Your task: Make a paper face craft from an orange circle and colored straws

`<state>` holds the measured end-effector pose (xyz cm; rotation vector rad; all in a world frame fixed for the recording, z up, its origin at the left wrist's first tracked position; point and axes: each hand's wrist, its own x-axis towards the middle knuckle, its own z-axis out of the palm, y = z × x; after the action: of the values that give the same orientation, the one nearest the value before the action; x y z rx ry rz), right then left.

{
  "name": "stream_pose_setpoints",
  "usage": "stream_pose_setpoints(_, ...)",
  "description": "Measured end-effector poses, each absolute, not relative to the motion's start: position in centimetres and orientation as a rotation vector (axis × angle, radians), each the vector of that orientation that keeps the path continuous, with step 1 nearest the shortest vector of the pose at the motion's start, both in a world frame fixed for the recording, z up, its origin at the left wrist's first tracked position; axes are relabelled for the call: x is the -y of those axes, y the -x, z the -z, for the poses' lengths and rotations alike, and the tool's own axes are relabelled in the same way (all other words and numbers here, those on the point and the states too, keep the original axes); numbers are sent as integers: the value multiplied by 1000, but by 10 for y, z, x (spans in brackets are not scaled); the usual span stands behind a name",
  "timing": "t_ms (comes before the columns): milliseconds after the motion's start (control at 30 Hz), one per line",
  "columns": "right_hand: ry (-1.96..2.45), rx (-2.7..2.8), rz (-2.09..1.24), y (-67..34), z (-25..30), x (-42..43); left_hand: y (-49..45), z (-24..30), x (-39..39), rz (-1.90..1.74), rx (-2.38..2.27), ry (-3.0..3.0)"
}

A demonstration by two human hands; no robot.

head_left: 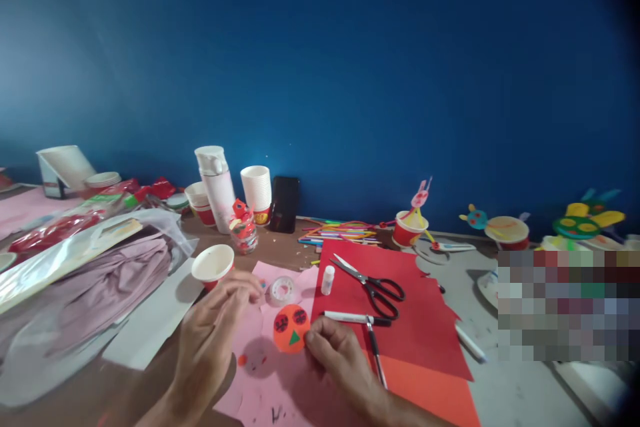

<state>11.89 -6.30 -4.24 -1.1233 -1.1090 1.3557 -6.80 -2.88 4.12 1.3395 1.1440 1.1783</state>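
Between thumb and fingers of my right hand (pixel 343 353) is the right edge of an orange paper circle (pixel 281 341). Two dark-marked red round eyes and a green triangle (pixel 294 338) make a face on it. My left hand (pixel 213 327) hovers to the left, fingertips drawn together; what they pinch, if anything, is too small to make out. Beneath both hands lies pink paper (pixel 250 387) with small scraps on it. A tape roll (pixel 282 289) sits just above the circle. Close behind my left hand stands a paper cup (pixel 213 265).
Red paper (pixel 425 333) at right carries scissors (pixel 373 283), a glue stick (pixel 327 280), a marker (pixel 350 317) and a black-and-white pen (pixel 375 350). Pipe cleaners (pixel 345 232), stacked cups (pixel 256 190), a bottle (pixel 216 190) and a phone (pixel 285 205) stand or lie behind. Plastic bags (pixel 115 280) lie left.
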Motion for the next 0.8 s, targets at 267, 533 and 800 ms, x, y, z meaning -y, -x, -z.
stream_pose_setpoints(267,1113,1114,-1275,-119,35,58,36,-14,14,-898,-880,-814)
stream_pose_setpoints(533,1257,1285,-1274,-118,29,41,26,-11,11,-862,-636,-469)
stream_pose_setpoints(800,1195,1567,-1112,-149,-19,7,35,6,5,-817,-544,-194)
